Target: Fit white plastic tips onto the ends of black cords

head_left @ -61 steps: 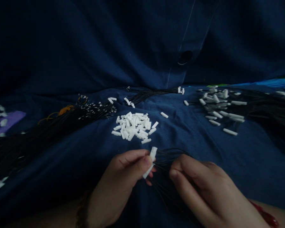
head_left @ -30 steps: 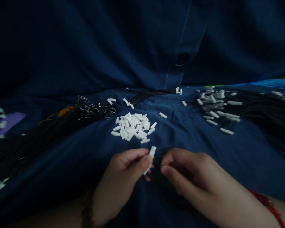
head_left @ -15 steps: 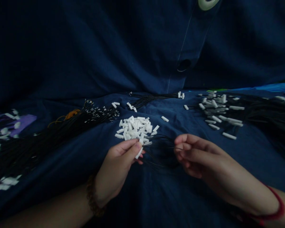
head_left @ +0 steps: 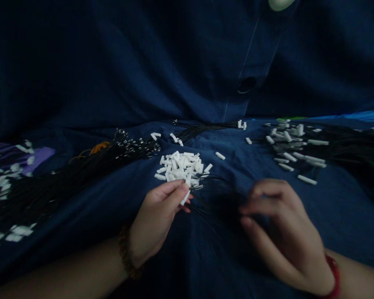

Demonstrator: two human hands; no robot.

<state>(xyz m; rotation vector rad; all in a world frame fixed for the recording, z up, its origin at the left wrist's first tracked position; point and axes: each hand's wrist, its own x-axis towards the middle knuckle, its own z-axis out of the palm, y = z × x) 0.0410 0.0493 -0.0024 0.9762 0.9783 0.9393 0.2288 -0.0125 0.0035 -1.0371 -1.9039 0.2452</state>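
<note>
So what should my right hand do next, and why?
Probably close your right hand on the thin black wires: they trail loose beside the white connector that your left hand grips, and the right hand looks empty.

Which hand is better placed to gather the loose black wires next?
Probably the right hand: it looks empty and sits beside the wires. The left hand is busy pinching a white plastic connector.
</note>
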